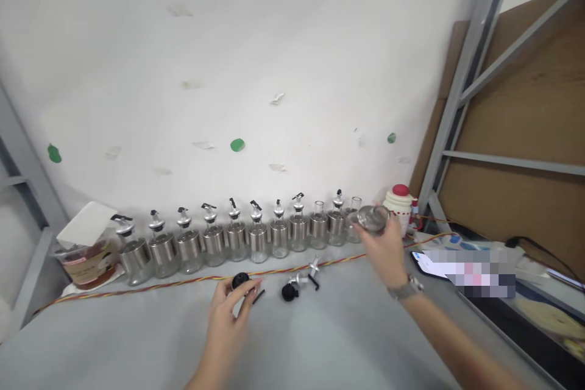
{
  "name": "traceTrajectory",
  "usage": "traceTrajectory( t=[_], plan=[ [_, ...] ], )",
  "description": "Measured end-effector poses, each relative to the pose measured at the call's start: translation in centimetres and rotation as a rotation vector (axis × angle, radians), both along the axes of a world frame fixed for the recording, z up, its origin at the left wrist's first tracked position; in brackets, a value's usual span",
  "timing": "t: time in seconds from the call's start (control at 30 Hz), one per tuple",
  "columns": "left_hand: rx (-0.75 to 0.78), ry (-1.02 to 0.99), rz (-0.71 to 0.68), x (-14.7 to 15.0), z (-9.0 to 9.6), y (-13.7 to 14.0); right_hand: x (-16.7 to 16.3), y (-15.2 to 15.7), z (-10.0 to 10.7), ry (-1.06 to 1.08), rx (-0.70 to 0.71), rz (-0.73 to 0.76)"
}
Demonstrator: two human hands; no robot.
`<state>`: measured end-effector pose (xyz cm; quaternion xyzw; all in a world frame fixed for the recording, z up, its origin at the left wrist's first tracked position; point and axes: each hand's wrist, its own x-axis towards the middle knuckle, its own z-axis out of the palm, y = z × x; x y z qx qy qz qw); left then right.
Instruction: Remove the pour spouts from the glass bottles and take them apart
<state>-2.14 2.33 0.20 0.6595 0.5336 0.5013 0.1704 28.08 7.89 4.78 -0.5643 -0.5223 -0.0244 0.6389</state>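
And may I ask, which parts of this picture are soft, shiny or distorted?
Head view: the right hand and the glass bottle it holds look soft; head view: the metal sleeves carry bright streaks; head view: the leftmost bottle leans outward, perhaps lens distortion; head view: pixelation covers part of the phone area.

White wall [311, 42] across far side, torn whitish scraps [276, 99] and green patches [237, 145] stuck on; grey metal left post [27, 170], slanted right post [468, 73] with crossbars [512, 161]; brown cardboard [525, 116] behind at far right; grey tabletop [137, 347] near, reaching back toward wall; light soft, shadows faint
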Motion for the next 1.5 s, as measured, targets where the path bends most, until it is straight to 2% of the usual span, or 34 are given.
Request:
traceTrajectory(
  t=[0.03,0.07,0.13,0.23,0.4,0.5,0.67,0.77,0.9,1.0,1.07,1.13,1.23,1.3,1.37,1.43,1.5],
  plan=[
    [-0.010,-0.007,-0.049,0.0,-0.3,0.2,2.3,1.5,-0.2,-0.064,-0.017,-0.120],
    [-0.025,-0.010,-0.093,0.0,-0.6,0.4,4.3,2.8,-0.6,-0.070,-0.034,-0.160],
    [-0.053,-0.015,-0.148,0.3,-0.9,0.5,7.5,4.8,-1.6,-0.081,-0.062,-0.193],
    [-0.096,-0.020,-0.180,0.6,-0.8,0.4,10.0,6.7,-3.1,-0.112,-0.114,-0.186],
    [-0.088,0.067,-0.200,0.7,-0.4,0.1,11.8,8.9,-4.9,-0.102,-0.182,-0.129],
    [-0.108,0.088,-0.196,0.5,-0.9,0.2,12.4,9.8,-5.7,-0.097,-0.195,-0.098],
    [-0.140,-0.030,-0.158,0.2,-2.6,0.9,12.3,9.8,-6.4,-0.102,-0.206,-0.070],
    [-0.212,-0.146,-0.192,0.0,-2.6,1.4,11.6,8.8,-6.5,-0.087,-0.206,-0.069],
    [-0.352,-0.367,-0.273,0.3,-1.9,1.6,10.1,6.5,-5.6,-0.020,-0.182,-0.074],
    [-0.409,-0.484,-0.335,0.6,-1.3,1.4,7.4,4.4,-4.1,0.067,-0.129,-0.072],
    [-0.420,-0.498,-0.314,0.9,-0.8,1.0,4.5,3.0,-2.8,0.121,-0.129,0.012],
    [-0.438,-0.475,-0.292,1.1,-0.3,0.3,0.7,1.3,-1.7,0.142,-0.174,0.178],
    [-0.461,-0.330,-0.315,1.6,0.0,-1.0,-5.2,-1.8,-1.0,0.108,-0.263,0.453],
    [-0.383,-0.160,-0.316,1.8,-0.2,-1.7,-8.4,-4.0,-1.4,0.053,-0.384,0.704],
    [-0.252,0.034,-0.335,1.8,-0.8,-2.0,-10.5,-6.1,-2.4,-0.100,-0.468,0.790],
    [-0.164,0.203,-0.364,1.8,-1.4,-2.3,-11.5,-7.6,-3.5,-0.260,-0.511,0.799],
    [-0.119,0.317,-0.375,1.7,-1.8,-2.4,-11.8,-8.2,-4.4,-0.329,-0.560,0.802]
  ],
)
